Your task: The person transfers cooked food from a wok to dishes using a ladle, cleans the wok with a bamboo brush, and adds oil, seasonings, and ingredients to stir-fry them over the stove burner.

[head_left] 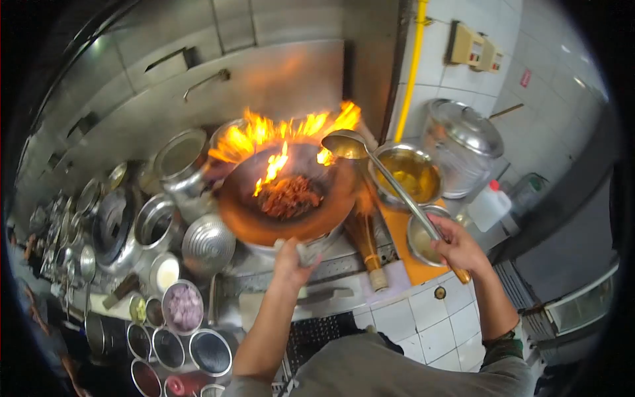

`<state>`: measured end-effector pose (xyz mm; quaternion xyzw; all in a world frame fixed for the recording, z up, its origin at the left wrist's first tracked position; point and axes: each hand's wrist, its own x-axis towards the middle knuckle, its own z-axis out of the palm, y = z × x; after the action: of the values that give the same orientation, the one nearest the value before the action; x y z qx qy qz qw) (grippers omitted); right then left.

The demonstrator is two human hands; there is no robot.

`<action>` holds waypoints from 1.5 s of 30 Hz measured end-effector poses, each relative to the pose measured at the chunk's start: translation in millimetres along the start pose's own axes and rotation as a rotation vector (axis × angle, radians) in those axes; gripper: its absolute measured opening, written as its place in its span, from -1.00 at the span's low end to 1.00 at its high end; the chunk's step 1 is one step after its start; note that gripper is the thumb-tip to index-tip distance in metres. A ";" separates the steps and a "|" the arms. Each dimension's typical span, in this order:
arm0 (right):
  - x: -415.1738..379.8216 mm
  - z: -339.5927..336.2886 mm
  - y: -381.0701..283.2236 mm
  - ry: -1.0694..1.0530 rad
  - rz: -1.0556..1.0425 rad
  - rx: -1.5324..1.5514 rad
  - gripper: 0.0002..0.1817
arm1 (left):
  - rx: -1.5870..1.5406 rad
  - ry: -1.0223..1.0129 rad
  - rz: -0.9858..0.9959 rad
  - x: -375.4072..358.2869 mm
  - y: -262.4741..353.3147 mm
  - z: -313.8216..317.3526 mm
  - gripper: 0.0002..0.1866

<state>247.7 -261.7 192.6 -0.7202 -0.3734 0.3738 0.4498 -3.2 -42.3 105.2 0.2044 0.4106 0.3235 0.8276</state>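
Observation:
A large wok point(291, 233) sits tilted over the burner, with dark red pieces of food point(290, 197) in it. Flames point(284, 132) rise behind its far rim and lick inside. My left hand point(291, 266) is closed at the wok's near rim, with a pale cloth point(307, 253) between them. In my right hand point(458, 246) is the long handle of a metal ladle point(397, 184). The ladle's bowl hangs near the wok's right rim, close to the flames. Below the handle stands a metal bowl of yellow oil point(415, 175), and a smaller bowl point(423, 238) is nearer me.
A bamboo wok brush point(368, 241) lies right of the wok. Left stand metal pots point(157, 221), a perforated strainer point(208, 245) and a bowl of chopped onion point(184, 306). A lidded pot point(463, 129) and a white jug point(489, 206) are at right. Another person point(46, 337) is at far left.

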 end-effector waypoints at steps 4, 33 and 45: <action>30.4 -13.0 7.3 -0.043 -0.297 -0.498 -0.29 | -0.138 0.092 -0.067 29.1 -2.0 -17.9 -0.84; 84.6 5.4 -46.3 -0.479 -0.199 -0.726 -0.41 | -0.097 -0.176 -0.118 45.8 -7.3 -31.8 -0.62; 63.3 -18.6 -36.2 -0.340 -0.334 -0.759 -0.37 | -0.025 -0.089 0.003 -10.8 -8.2 -23.1 -0.80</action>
<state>284.6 -201.8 219.2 -0.6923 -0.6638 0.2457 0.1403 -23.9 -54.0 92.7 0.2088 0.3691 0.3204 0.8471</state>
